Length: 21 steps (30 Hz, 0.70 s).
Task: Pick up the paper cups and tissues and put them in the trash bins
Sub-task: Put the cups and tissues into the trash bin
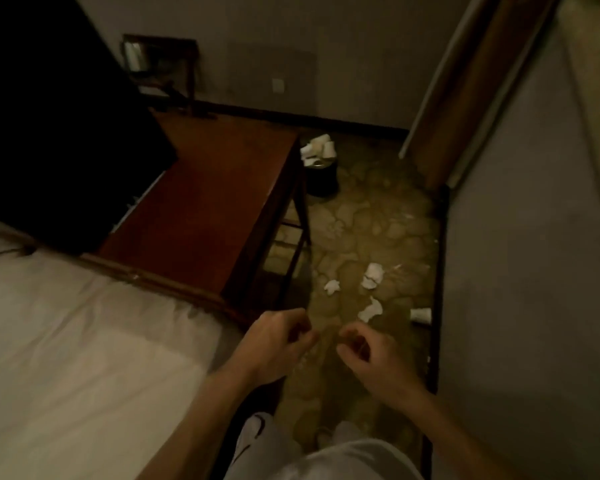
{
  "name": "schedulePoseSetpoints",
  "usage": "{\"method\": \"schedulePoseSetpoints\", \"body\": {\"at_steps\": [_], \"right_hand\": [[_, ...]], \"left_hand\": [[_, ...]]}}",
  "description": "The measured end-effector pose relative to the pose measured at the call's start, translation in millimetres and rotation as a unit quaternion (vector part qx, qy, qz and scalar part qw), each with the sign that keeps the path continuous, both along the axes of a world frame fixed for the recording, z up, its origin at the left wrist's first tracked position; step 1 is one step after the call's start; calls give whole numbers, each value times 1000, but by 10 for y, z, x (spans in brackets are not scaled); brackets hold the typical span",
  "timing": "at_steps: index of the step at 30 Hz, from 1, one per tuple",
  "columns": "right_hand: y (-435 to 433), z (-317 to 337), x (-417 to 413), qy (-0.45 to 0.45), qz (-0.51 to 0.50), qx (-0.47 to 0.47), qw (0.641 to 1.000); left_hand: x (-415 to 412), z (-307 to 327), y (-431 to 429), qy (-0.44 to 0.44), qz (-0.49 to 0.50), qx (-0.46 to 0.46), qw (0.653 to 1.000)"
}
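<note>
Hovering over the patterned floor [378, 209], the left hand [278, 344] and right hand [371, 358] hold nothing, fingers loosely curled. Three crumpled tissues [373, 276] lie just ahead, with a paper cup [421, 314] on its side near the wall. Beside the tabletop [201, 195], the black trash bin [321, 178] carries a heap of white litter [318, 150].

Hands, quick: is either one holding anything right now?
Left hand: loosely curled, holding nothing visible.
Right hand: loosely curled, holding nothing visible.

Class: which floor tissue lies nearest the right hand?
The tissue beside the cup, just beyond the right hand; the other two lie farther off.
</note>
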State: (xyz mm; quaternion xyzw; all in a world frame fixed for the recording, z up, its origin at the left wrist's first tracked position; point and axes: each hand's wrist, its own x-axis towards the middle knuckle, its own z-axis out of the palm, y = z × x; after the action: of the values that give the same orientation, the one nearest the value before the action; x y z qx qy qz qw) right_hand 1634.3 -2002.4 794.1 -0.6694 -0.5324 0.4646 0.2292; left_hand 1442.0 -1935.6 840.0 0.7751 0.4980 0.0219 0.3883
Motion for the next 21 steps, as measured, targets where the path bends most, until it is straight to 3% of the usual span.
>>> {"method": "schedulePoseSetpoints", "body": {"at_steps": [11,17,21], "right_hand": [[887,-1297,649,-30,-178,-160,970],[1272,-2316,805,36,-236,-293,926],[1576,-3029,1005,57,-333,-328,882]], "left_hand": [[1085,-1862,1591,-18,-49,-134,990],[1495,-2962,2111,24,-67,-241,968],[1866,-3755,2400,20,-58,-286,956]]}}
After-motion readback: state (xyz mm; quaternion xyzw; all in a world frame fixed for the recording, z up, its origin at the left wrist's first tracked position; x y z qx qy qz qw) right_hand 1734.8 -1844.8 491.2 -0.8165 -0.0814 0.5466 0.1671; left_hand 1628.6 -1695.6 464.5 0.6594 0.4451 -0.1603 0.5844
